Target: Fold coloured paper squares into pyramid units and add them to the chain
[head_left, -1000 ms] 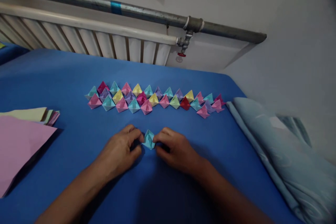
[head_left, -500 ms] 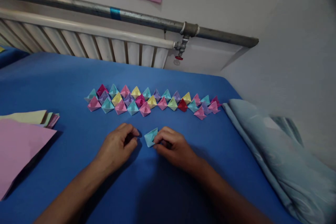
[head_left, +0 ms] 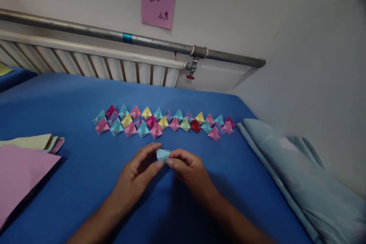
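Observation:
A small light-blue folded paper boat (head_left: 162,155) is pinched at its right end by my right hand (head_left: 190,166), thumb and index finger closed on it. Around its left side curves my left hand (head_left: 140,167), thumb and index finger apart. The left thumb tip is at the boat's lower edge; whether it touches is unclear. The left index fingertip is just above the boat's upper left corner. Beyond both hands, several folded paper boats (head_left: 156,131) in pink, blue, yellow, purple, green and red stand in close rows.
Blue covering (head_left: 85,183) spreads under everything. Pink paper (head_left: 25,175) tops a stack of coloured sheets at left. Folded light-blue cloth (head_left: 288,175) lies at right. Behind are a radiator (head_left: 114,69), a metal pipe (head_left: 85,29) and a pink note (head_left: 158,0) on the wall.
My right hand has turned the blue paper boat, so a smoother side faces me. My left hand has moved right, opening its fingers around the boat's left side. The view has tilted up.

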### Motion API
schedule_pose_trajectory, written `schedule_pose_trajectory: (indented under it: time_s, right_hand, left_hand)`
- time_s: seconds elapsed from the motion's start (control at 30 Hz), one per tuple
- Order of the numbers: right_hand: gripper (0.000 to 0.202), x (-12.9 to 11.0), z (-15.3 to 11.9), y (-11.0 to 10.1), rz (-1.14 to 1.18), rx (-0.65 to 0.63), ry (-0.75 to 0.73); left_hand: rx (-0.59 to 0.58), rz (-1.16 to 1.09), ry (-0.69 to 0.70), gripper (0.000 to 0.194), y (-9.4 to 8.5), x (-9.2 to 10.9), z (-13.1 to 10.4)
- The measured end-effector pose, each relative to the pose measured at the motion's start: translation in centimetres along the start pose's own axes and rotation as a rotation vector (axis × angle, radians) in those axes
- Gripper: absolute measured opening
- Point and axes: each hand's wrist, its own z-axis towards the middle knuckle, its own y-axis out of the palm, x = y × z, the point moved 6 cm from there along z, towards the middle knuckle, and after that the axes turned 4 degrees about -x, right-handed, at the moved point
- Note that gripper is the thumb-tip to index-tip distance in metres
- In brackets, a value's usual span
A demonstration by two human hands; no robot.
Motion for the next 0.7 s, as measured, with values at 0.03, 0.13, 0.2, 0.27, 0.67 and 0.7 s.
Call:
schedule_pose_trajectory:
  time_s: [0.03,0.13,0.2,0.27,0.67,0.7]
  right_hand:
    - [0.014,0.1,-0.1,0.4,0.007,-0.016,0.017]
    - [0.022,-0.3,-0.5,1.2,-0.001,-0.066,0.016]
    - [0.024,-0.9,-0.6,1.1,0.010,-0.056,-0.028]
    - [0.023,-1.4,-0.6,0.3,0.053,0.014,-0.071]
    - [0.019,-3.1,-0.1,-0.1,-0.599,-0.154,-0.520]
    - [0.019,-3.1,-0.2,0.3,-0.620,-0.214,-0.548]
  left_hand:
    - [0.000,-0.126,-0.057,0.041,0.2,-0.7,0.1]
    - [-0.004,-0.515,-0.210,0.033,1.0,-2.3,0.3]
    - [-0.034,-0.693,-0.273,0.030,1.4,-2.6,0.6]
    - [-0.068,-0.786,-0.317,0.034,1.5,-2.3,0.8]
    - [-0.227,-0.771,-0.393,0.054,0.8,-1.7,1.3]
    - [-0.239,-0.766,-0.407,0.055,0.8,-1.7,1.3]
